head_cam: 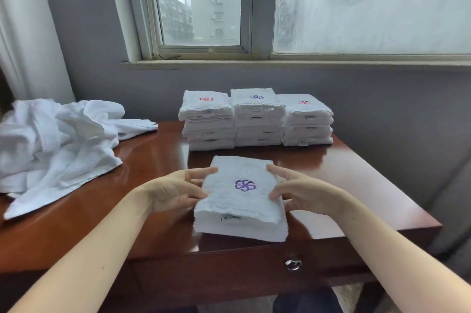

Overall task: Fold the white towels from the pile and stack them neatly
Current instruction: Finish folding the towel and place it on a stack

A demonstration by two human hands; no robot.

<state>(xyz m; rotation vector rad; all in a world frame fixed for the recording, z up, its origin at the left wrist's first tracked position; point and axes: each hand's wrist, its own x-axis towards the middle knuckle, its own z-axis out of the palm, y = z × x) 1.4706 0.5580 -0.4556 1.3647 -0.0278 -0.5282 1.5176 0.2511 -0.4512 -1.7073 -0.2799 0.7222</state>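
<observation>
A folded white towel (239, 200) with a purple flower emblem lies near the front of the wooden table (158, 160). My left hand (175, 191) touches its left side and my right hand (298, 191) its right side, fingers nearly straight along the edges. Behind it stand three stacks of folded towels: left stack (207, 121), middle stack (257, 118), right stack (307, 121). A pile of unfolded white towels (56, 144) lies crumpled at the table's left.
The table stands against a grey wall below a window (204, 7). A drawer with a round metal knob (293, 263) is at the table's front. A white curtain (28, 32) hangs at the far left.
</observation>
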